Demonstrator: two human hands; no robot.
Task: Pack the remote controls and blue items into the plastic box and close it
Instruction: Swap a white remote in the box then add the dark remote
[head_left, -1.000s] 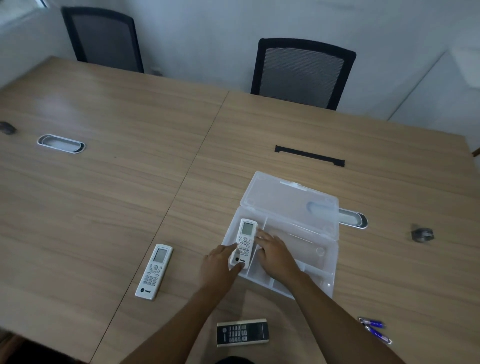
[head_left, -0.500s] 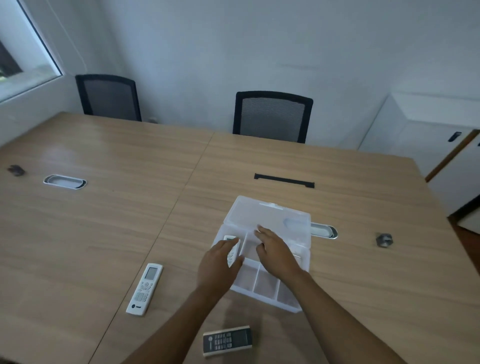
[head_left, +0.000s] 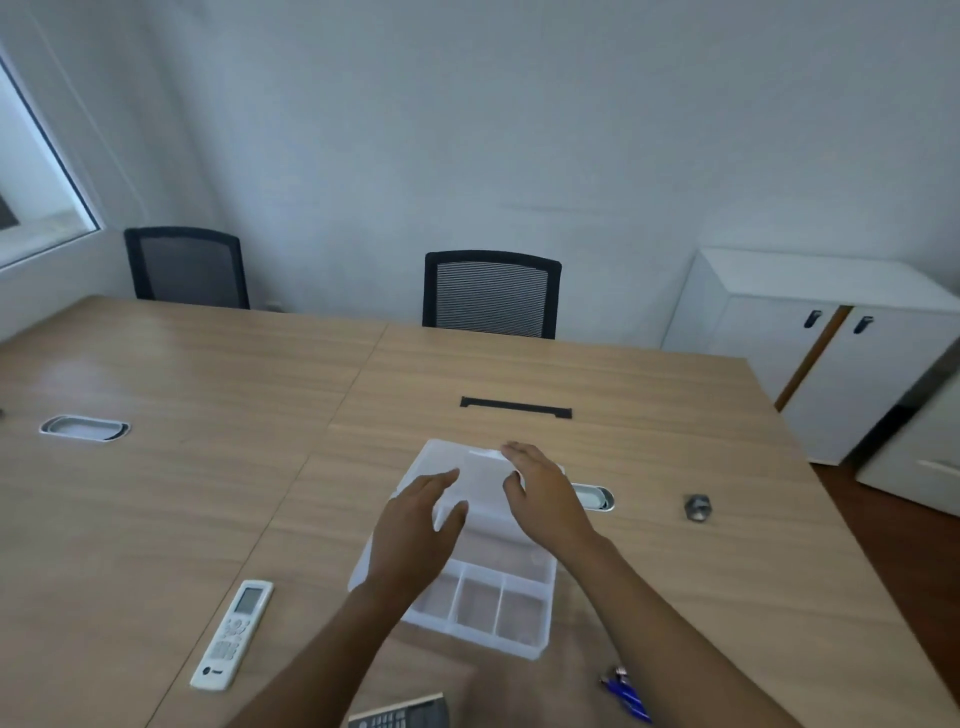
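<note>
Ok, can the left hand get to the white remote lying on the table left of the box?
Probably yes. The left hand looks empty over the plastic box, and the white remote lies in the open on the table, with nothing between them.

Office meeting room: long wooden conference table (head_left: 208, 493) with cable grommets (head_left: 84, 427), mesh chairs (head_left: 491, 293), white cabinet (head_left: 831, 338).

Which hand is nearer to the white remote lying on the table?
Left. The left hand hovers over the box's left side, up and to the right of the white remote. The right hand is farther right, over the lid.
</note>
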